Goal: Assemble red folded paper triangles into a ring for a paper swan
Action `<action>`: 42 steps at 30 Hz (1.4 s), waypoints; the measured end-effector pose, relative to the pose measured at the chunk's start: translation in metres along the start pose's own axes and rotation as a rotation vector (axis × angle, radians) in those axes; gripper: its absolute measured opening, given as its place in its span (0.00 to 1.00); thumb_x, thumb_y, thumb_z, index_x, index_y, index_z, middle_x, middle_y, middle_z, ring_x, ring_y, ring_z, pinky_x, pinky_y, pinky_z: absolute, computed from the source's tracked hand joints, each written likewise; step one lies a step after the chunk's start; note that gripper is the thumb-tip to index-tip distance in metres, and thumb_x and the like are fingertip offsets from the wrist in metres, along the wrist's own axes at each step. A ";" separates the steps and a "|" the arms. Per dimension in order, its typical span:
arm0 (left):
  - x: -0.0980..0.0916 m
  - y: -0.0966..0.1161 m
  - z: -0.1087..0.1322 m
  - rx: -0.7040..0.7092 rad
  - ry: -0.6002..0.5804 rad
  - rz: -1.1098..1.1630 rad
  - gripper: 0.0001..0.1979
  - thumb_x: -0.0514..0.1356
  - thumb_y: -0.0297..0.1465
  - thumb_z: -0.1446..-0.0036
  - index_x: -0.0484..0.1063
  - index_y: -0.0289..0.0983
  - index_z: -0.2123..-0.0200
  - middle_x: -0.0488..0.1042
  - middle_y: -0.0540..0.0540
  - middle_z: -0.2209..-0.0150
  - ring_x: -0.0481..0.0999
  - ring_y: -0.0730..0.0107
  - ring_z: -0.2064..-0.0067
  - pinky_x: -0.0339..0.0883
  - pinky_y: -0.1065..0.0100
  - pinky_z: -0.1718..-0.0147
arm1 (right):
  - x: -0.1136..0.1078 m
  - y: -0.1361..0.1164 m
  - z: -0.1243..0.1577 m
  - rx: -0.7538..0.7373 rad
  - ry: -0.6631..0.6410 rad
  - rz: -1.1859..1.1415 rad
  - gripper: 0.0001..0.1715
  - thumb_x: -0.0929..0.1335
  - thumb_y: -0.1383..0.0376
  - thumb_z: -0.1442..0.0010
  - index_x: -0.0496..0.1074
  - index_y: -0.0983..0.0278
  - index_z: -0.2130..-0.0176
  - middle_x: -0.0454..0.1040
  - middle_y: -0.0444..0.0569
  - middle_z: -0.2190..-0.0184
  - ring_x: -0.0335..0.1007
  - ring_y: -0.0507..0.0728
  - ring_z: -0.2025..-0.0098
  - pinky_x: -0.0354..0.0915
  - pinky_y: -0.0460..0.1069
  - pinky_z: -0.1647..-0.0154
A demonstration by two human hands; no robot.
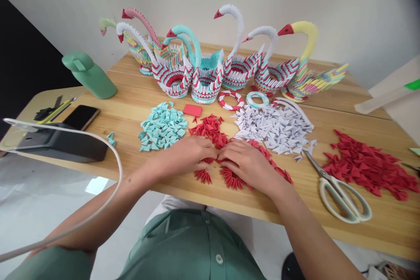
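Both hands meet low over the front of the wooden table, among red folded paper pieces (207,127). My left hand (192,153) has its fingers bent inward and pressed onto red pieces. Just across from it, my right hand (244,162) curls over a red interlocked paper strip (231,178), its fingertips close to those of the left. A short red fan of joined pieces (203,176) lies below the left fingers. What exactly sits between the fingertips is partly hidden. Behind the hands spread a turquoise pile (163,127) and a white pile (274,127) of folded pieces.
Several paper swans (206,83) line the back of the table (131,135). Scissors (343,197) and another red pile (367,164) lie right. A green bottle (90,76), phone (82,117), black device (64,143) and white cable (120,166) are left.
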State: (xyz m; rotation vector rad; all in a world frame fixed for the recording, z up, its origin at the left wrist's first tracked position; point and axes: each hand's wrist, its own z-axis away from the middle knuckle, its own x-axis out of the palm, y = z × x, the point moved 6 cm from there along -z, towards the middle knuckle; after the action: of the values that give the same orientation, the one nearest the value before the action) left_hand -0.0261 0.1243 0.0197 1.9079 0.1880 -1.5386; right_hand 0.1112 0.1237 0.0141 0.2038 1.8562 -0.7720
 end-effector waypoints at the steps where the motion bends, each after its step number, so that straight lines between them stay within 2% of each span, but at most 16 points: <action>1: 0.001 0.001 0.000 -0.023 -0.005 -0.025 0.08 0.58 0.28 0.35 0.76 0.36 0.56 0.77 0.45 0.60 0.75 0.63 0.57 0.66 0.66 0.58 | 0.000 0.000 0.000 0.006 -0.004 0.010 0.07 0.66 0.68 0.33 0.75 0.63 0.62 0.78 0.50 0.65 0.70 0.58 0.60 0.66 0.55 0.55; 5: 0.004 0.007 -0.004 -0.090 -0.007 -0.121 0.08 0.56 0.25 0.36 0.76 0.34 0.60 0.77 0.45 0.63 0.76 0.64 0.60 0.67 0.66 0.61 | 0.000 -0.002 -0.001 0.053 -0.024 0.053 0.07 0.67 0.72 0.35 0.74 0.63 0.64 0.77 0.49 0.67 0.70 0.58 0.62 0.65 0.54 0.57; 9: 0.007 0.009 -0.007 -0.121 0.043 -0.161 0.10 0.54 0.24 0.36 0.76 0.33 0.65 0.76 0.44 0.66 0.76 0.64 0.63 0.67 0.66 0.64 | 0.000 -0.004 -0.002 0.085 -0.037 0.084 0.07 0.68 0.73 0.37 0.74 0.63 0.66 0.76 0.48 0.69 0.69 0.58 0.63 0.64 0.53 0.59; 18: 0.019 0.006 -0.005 -0.197 0.119 -0.225 0.12 0.55 0.25 0.35 0.74 0.34 0.71 0.74 0.45 0.71 0.74 0.64 0.67 0.65 0.66 0.67 | 0.003 -0.004 0.001 0.080 0.009 0.069 0.08 0.68 0.74 0.36 0.74 0.63 0.66 0.77 0.48 0.69 0.70 0.58 0.63 0.65 0.54 0.55; 21: 0.019 0.007 -0.004 -0.189 0.136 -0.196 0.11 0.56 0.27 0.35 0.76 0.33 0.68 0.75 0.45 0.69 0.75 0.62 0.65 0.67 0.64 0.65 | 0.003 -0.001 0.003 0.067 0.025 0.048 0.07 0.68 0.73 0.37 0.74 0.63 0.66 0.77 0.48 0.67 0.70 0.58 0.62 0.65 0.54 0.55; 24: 0.012 0.006 0.001 -0.156 0.181 -0.107 0.08 0.58 0.29 0.34 0.77 0.34 0.60 0.77 0.43 0.64 0.76 0.60 0.61 0.69 0.63 0.63 | 0.003 0.001 0.005 0.063 0.031 0.042 0.06 0.69 0.73 0.37 0.75 0.64 0.64 0.78 0.49 0.66 0.71 0.58 0.61 0.66 0.54 0.55; 28: -0.001 0.004 0.008 -0.103 0.223 -0.028 0.13 0.54 0.25 0.32 0.77 0.38 0.53 0.79 0.44 0.60 0.77 0.64 0.58 0.69 0.65 0.59 | 0.003 0.001 0.004 0.048 0.038 0.041 0.05 0.69 0.73 0.37 0.75 0.64 0.64 0.78 0.49 0.66 0.71 0.58 0.61 0.66 0.54 0.55; 31: -0.003 0.003 0.006 -0.034 0.168 0.017 0.18 0.49 0.20 0.33 0.77 0.39 0.53 0.79 0.44 0.59 0.76 0.66 0.57 0.68 0.65 0.57 | 0.003 0.001 0.004 0.043 0.037 0.033 0.06 0.68 0.72 0.36 0.75 0.64 0.64 0.78 0.48 0.67 0.70 0.57 0.62 0.65 0.53 0.56; 34: -0.001 0.002 0.001 0.016 0.072 0.062 0.18 0.50 0.20 0.33 0.78 0.39 0.55 0.78 0.44 0.56 0.75 0.66 0.55 0.66 0.66 0.55 | 0.005 0.002 0.004 0.046 0.020 0.025 0.06 0.68 0.72 0.36 0.75 0.63 0.64 0.78 0.48 0.67 0.70 0.58 0.61 0.65 0.53 0.55; 37: 0.001 0.001 -0.005 0.034 -0.004 0.078 0.16 0.50 0.22 0.32 0.78 0.40 0.57 0.77 0.45 0.57 0.73 0.66 0.55 0.64 0.67 0.55 | 0.005 0.002 0.004 0.051 0.013 0.028 0.06 0.68 0.72 0.36 0.74 0.64 0.65 0.78 0.49 0.67 0.70 0.58 0.61 0.65 0.53 0.56; 42: 0.001 -0.003 -0.007 0.035 -0.052 0.014 0.16 0.50 0.23 0.32 0.78 0.39 0.57 0.75 0.46 0.61 0.71 0.66 0.58 0.63 0.67 0.58 | 0.004 0.003 0.004 0.052 0.026 0.031 0.06 0.69 0.71 0.36 0.75 0.63 0.65 0.78 0.48 0.67 0.71 0.58 0.61 0.64 0.53 0.57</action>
State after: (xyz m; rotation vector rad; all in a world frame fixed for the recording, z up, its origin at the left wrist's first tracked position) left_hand -0.0212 0.1305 0.0178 1.8902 0.1250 -1.5897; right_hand 0.1139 0.1224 0.0083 0.2767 1.8549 -0.8006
